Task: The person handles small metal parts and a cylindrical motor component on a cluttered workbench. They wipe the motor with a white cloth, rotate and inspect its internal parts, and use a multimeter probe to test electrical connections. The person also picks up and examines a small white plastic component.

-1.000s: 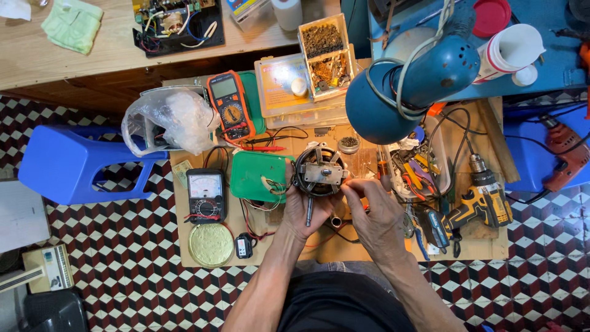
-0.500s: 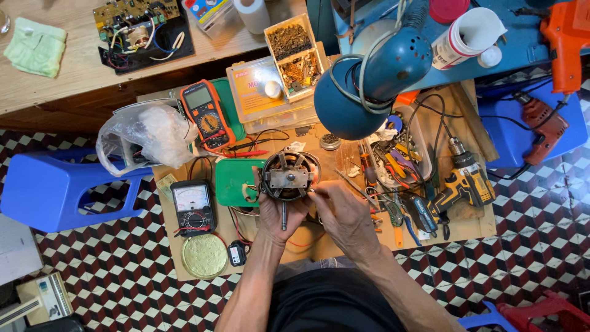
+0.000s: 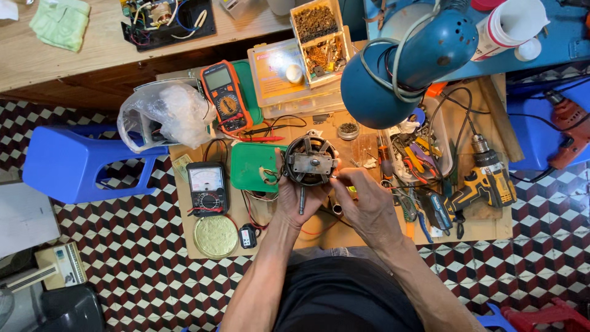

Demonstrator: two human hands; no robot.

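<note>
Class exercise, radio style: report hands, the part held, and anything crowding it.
Left hand grips fan motor, shaft pointing down. Right hand pinches motor's right edge. Green lid and loose wires close alongside.

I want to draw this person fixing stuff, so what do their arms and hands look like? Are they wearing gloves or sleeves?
No gloves and no sleeves show. The left hand and right hand are bare, and both forearms are bare too, right down to the bottom of the picture. I cannot make out any ring, watch or bracelet. Below the arms the person wears something dark.
</note>
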